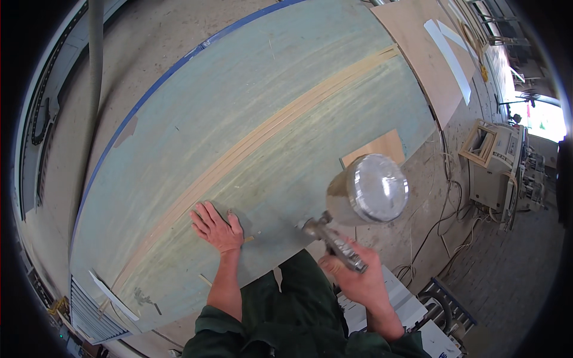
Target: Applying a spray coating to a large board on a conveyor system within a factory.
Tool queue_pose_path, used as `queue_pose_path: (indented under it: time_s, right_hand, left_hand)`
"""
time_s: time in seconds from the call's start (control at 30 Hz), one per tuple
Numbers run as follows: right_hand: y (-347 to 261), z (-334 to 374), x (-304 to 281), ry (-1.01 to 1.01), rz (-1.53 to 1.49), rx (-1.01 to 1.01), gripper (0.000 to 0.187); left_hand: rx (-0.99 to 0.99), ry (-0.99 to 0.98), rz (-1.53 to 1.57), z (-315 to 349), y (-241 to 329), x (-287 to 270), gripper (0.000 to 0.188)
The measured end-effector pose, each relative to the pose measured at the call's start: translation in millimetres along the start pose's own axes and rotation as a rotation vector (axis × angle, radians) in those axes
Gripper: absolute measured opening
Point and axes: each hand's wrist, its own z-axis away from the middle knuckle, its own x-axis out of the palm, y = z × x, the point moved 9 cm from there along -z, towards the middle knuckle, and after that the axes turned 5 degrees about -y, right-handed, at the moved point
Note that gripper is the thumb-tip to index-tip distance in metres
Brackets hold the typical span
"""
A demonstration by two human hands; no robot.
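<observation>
My left hand (217, 228) lies flat with spread fingers on the worn blue-green tabletop (310, 149). Its fingertips are close to the near side of several long, thin wooden strips (268, 128), laid side by side across the surface. In my right hand (361, 271) is a metal spray gun (337, 244), gripped by its body above the near table edge. A large round cup (379, 188) with a shiny silver lid sits on the gun, and its nozzle points left. Behind the cup, a flat wooden piece (382, 146) rests on the tabletop, partly hidden.
Brown board (418, 53) adjoins the table's far right end, with white strips (447, 59) on it. A grey machine (492, 173) stands on the right, cables (444, 209) trailing on the floor. A grey hose (95, 71) hangs at left. Small wood scraps lie near my left hand.
</observation>
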Motion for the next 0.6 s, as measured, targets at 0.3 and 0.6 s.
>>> queue_pose_path:
  time_s: [0.3,0.6]
  right_hand:
    - [7.2,-10.1,-73.7,0.33,0.031,0.026,0.027]
    - [2.9,-16.1,-118.7,0.507,0.044,0.02,0.035]
  left_hand:
    - [0.003,0.007,-0.016,0.4,-0.5,0.9,0.077]
    - [0.001,0.005,-0.018,0.5,0.1,0.4,0.078]
